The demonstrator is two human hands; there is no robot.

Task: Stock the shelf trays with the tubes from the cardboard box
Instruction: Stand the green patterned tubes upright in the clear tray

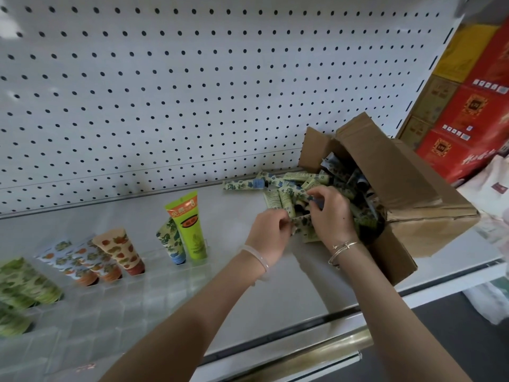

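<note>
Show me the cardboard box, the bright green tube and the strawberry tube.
cardboard box (pixel 407 172), head view, on its top flap.
bright green tube (pixel 190 230), head view, mid-body.
strawberry tube (pixel 121 250), head view, mid-body.

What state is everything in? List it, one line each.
Cardboard box: on its side, flaps open, tubes spilling out.
Leaf-print tubes: loose on shelf.
Bright green tube: upright, cap down, in tray.
Left hand: gripping a leaf-print tube.
Right hand: gripping a leaf-print tube.
</note>
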